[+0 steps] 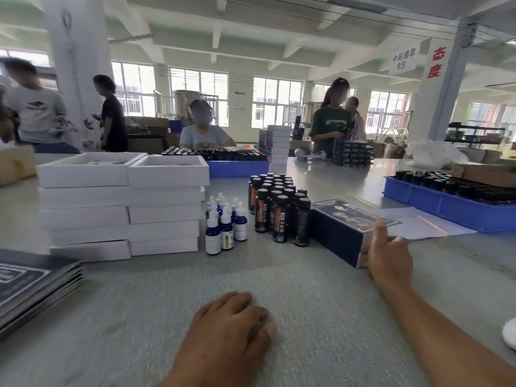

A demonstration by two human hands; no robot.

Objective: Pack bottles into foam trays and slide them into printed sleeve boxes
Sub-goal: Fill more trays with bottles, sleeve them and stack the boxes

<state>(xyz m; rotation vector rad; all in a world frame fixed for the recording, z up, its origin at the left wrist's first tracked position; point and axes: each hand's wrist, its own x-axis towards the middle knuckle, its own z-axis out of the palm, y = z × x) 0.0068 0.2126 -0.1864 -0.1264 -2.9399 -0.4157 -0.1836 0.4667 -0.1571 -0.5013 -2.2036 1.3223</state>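
A dark printed sleeve box lies on the grey table at mid right. My right hand holds its near end, thumb up on the top edge. My left hand rests on the table near the front, fingers loosely curled, holding nothing. Several dark bottles with black caps stand in a cluster just left of the box. Several small blue dropper bottles with white tops stand left of those. Two stacks of white foam trays rise at the left.
Flat dark printed sleeves are piled at the front left edge. Blue crates of dark bottles stand at the right and at the back middle. White sheets lie behind the box. Several people work across the table.
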